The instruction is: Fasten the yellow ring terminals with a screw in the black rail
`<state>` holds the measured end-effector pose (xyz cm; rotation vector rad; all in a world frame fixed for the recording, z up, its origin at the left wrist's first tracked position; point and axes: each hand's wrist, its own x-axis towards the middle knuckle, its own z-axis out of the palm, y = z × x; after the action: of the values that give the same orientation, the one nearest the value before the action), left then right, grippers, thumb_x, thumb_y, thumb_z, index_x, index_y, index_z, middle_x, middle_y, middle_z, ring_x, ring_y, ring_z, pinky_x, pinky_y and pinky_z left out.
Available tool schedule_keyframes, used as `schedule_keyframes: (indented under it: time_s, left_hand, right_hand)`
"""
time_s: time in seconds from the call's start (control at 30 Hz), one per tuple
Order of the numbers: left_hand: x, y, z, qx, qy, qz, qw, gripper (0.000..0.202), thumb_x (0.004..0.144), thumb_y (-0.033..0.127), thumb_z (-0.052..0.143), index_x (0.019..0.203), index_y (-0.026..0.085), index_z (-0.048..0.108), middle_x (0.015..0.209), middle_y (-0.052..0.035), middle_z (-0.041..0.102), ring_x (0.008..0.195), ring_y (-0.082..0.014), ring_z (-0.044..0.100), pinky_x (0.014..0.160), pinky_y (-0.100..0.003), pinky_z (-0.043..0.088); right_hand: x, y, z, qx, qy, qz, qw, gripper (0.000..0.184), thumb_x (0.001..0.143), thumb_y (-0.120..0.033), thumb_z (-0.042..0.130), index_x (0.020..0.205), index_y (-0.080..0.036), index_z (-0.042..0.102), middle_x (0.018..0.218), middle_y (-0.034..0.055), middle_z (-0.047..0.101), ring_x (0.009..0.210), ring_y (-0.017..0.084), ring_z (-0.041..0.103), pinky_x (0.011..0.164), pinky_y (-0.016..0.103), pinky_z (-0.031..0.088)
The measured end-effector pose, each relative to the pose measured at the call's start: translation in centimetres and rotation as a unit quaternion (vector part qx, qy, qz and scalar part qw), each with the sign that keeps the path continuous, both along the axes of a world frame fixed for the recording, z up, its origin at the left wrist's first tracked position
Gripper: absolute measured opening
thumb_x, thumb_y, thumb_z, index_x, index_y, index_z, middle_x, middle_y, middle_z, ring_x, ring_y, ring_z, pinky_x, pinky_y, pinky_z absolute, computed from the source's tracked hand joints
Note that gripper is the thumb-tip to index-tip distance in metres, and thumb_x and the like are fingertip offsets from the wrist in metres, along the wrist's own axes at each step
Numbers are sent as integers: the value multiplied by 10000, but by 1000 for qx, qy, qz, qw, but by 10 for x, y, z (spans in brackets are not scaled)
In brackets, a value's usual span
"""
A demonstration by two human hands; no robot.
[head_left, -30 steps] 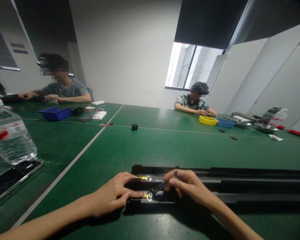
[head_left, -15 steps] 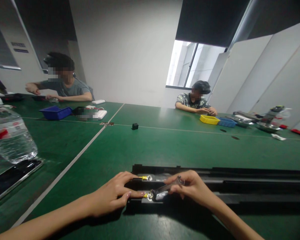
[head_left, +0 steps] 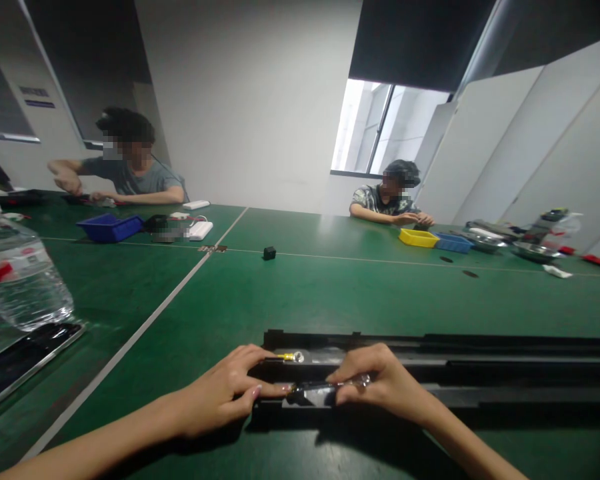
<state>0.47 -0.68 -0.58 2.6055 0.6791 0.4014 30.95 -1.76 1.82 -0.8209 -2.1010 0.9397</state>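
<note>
My right hand (head_left: 380, 383) is closed around a shiny metal wrench (head_left: 353, 381). The wrench's dark head lies over the near end of a long black rail-like part (head_left: 510, 363), covering the lower fastening there. With fingers stretched out, my left hand (head_left: 225, 383) rests on the left end of the black part. One fingertip of it presses beside the wrench head, and another touches a yellow-sleeved ring terminal (head_left: 293, 357) in the upper channel. The lower yellow-sleeved terminal is mostly hidden by the wrench head and fingertip.
A water bottle (head_left: 25, 273) and a phone (head_left: 27, 357) stand and lie at left. A small black block (head_left: 269, 253) sits mid-table. Farther off are a blue bin (head_left: 111, 228), a yellow bin (head_left: 418, 238), metal bowls (head_left: 535, 251) and two seated people.
My right hand has swung the wrench handle toward me, so it now lies nearly along the black part. My left hand stays in place.
</note>
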Motion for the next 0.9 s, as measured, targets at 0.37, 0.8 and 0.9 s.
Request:
schedule_keyframes:
  time_s: [0.37, 0.8, 0.9]
  left_hand:
    - [1, 0, 1, 9, 4, -2, 1000, 421, 1031, 254, 307, 1327, 379, 580, 1341, -89, 493, 1176, -301, 474, 1002, -507, 388]
    - [0, -1, 3, 10, -5, -1, 1000, 402, 1030, 259, 337, 1315, 396, 585, 1333, -70, 511, 1161, -290, 485, 1004, -493, 397]
    - [0, -1, 1, 12, -11, 2, 1000, 398, 1030, 264, 340, 1311, 396, 589, 1344, -68, 505, 1163, -289, 481, 1009, -497, 388]
  right_hand:
    - [-1, -1, 3, -67, -15, -48, 996, 204, 768, -361, 766, 838, -171, 790, 712, 57, 740, 581, 135, 628, 537, 221, 460]
    - [-6, -3, 10, -190, 77, -96, 974, 309, 785, -429, 723, 797, -150, 590, 620, -30, 586, 440, 53, 493, 439, 168, 386]
    - [-6, -3, 8, -191, 95, -95, 972, 324, 796, -449, 709, 824, -156, 573, 645, -25, 603, 430, 50, 494, 431, 168, 384]
